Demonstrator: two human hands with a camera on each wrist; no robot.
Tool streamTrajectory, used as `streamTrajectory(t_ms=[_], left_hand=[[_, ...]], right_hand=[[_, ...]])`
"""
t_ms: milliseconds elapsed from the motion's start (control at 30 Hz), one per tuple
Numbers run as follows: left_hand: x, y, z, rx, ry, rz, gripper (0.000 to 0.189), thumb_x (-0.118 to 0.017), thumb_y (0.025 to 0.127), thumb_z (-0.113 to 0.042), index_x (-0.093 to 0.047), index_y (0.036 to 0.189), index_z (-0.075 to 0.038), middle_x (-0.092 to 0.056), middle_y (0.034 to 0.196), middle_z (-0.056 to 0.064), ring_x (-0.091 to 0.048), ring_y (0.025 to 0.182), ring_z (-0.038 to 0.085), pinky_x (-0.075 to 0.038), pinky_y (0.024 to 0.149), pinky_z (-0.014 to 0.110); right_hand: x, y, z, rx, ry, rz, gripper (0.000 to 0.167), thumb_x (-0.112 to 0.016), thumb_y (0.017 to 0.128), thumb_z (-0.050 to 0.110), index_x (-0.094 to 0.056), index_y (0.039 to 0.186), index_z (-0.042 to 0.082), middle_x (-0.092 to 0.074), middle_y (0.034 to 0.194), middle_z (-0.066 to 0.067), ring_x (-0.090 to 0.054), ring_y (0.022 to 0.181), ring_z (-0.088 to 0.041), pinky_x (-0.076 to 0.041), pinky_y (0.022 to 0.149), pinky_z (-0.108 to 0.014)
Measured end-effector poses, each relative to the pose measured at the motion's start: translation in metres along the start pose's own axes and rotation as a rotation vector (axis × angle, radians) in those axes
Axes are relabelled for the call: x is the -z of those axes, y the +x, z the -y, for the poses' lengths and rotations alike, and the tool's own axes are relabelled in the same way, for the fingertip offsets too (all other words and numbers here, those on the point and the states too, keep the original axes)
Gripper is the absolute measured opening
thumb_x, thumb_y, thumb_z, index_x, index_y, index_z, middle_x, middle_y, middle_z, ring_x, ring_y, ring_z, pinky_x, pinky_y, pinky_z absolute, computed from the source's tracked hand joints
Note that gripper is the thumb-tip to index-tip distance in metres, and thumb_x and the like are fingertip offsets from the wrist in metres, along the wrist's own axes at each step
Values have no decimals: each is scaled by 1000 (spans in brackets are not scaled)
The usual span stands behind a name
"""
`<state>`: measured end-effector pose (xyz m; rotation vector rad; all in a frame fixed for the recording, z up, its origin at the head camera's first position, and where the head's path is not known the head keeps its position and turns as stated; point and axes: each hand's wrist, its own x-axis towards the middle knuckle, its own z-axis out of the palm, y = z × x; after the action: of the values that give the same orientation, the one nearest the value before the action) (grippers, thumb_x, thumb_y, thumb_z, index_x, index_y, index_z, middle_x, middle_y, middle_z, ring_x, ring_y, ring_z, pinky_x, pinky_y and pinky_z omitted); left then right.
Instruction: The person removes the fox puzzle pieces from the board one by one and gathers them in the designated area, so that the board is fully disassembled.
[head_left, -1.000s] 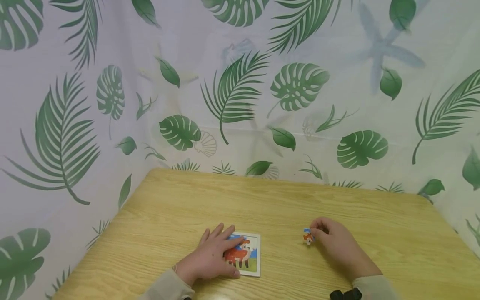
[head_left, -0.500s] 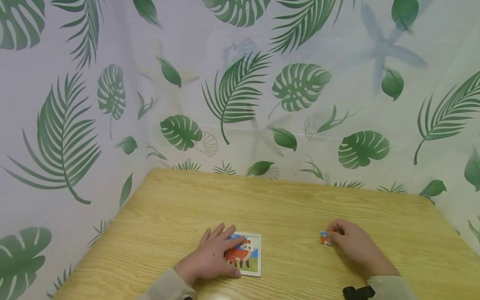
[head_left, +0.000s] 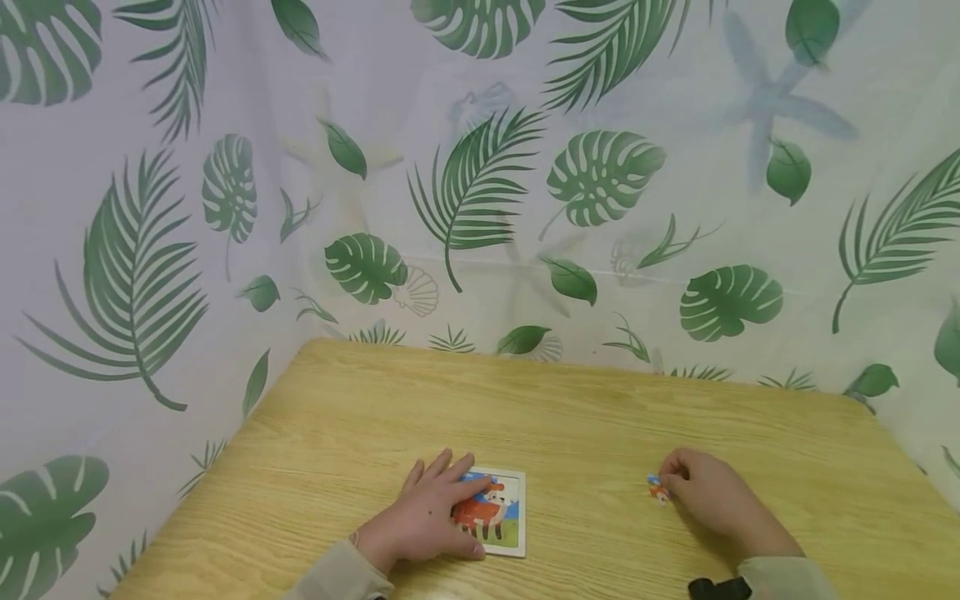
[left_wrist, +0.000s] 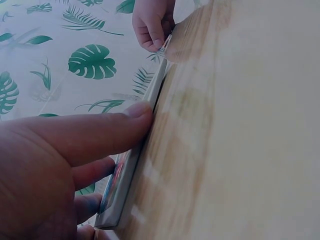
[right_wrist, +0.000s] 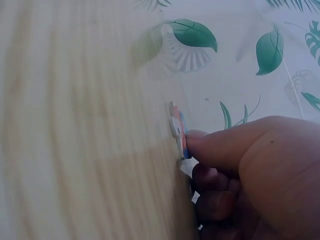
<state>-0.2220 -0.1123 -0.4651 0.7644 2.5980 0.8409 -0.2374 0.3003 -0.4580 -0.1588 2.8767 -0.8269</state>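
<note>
A small framed jigsaw puzzle (head_left: 512, 533) with a white border lies flat on the table; its picture shows a red-and-white animal on grass under blue sky. My left hand (head_left: 431, 512) rests over the puzzle's left side, fingers spread and straight, covering that part of the picture. In the left wrist view the thumb (left_wrist: 100, 135) lies along the frame's edge. Off to the right, my right hand (head_left: 705, 492) pinches a small puzzle piece (head_left: 657, 490), coloured blue, red and white, between thumb and finger. The right wrist view shows the piece (right_wrist: 178, 131) nearly edge-on, close over the table.
The wood-grain table (head_left: 570, 433) stretches to a back edge that meets a white curtain (head_left: 480, 308) printed with green leaves. More of the curtain hangs along the left side. A black strap (head_left: 720, 588) sits at the right wrist.
My right hand has moved to the right, away from the puzzle, and the piece in its fingers has turned. The left hand has stayed on the puzzle.
</note>
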Motion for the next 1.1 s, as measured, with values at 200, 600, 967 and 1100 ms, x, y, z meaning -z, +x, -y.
streamTrajectory(t_ms=[200,600,967,1100], left_hand=[[0,1,0,-8,13,-11,85,-84,78,-49,-48,153,-29,-24,166,8,-6,153,38,1,117,65],[-2,2,3,-4,-9,-21,89,-85,76,-48,-48,154,-25,-19,167,9,-5,154,35,1,118,62],[2,-2,2,23,-23,-68,95,-86,75,-49,-45,155,-16,-18,165,21,-4,152,44,-7,117,64],[4,-3,1,48,37,-93,97,-84,74,-54,-46,154,-16,-19,165,21,-5,151,46,-6,115,69]], right_hand=[[-2,-2,4,-7,-26,-12,9,-59,102,16,-65,97,12,-62,84,2,-53,76,-17,-44,69,-38],[-8,3,-4,-5,-36,-37,9,-60,102,19,-65,98,14,-63,84,4,-53,74,-16,-44,69,-38],[-7,-1,0,-21,12,-47,21,-57,104,31,-67,105,13,-64,86,5,-56,78,-15,-45,70,-38],[-7,-1,-1,-13,33,-47,26,-55,105,34,-66,109,12,-64,87,4,-56,77,-15,-45,69,-38]])
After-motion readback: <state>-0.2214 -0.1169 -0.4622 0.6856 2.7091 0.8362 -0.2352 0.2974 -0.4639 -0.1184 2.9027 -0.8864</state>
